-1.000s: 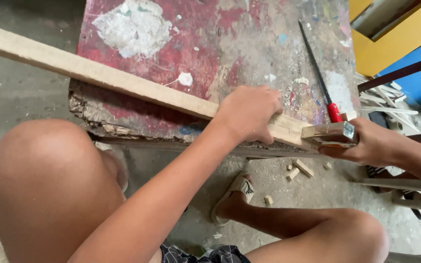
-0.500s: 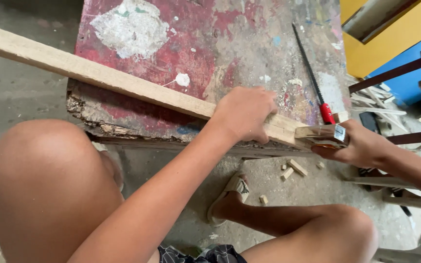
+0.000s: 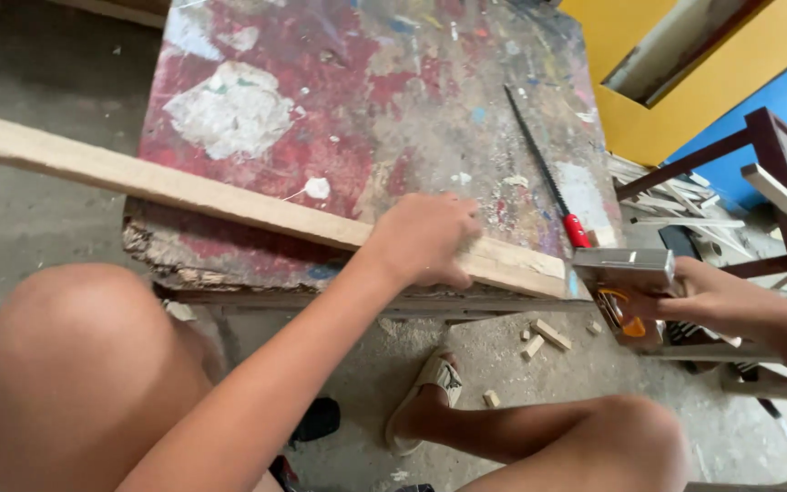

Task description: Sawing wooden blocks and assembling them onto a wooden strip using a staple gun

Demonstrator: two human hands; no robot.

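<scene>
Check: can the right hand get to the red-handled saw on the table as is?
Probably not at once: the right hand is closed on a wooden block-like tool at the plank end. The saw lies uncovered on the table just beyond, so the path looks free once that hand is emptied.

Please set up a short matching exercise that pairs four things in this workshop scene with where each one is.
Things:
1. plank
2. saw
3. wood offcuts
4. metal tool

Places:
A. on the floor below the table edge
B. in the right hand, past the plank's end
C. flat on the painted table, red handle nearest the person
D. across the table's near edge, under the left hand

Pairs: 1-D, 2-C, 3-A, 4-B
</scene>
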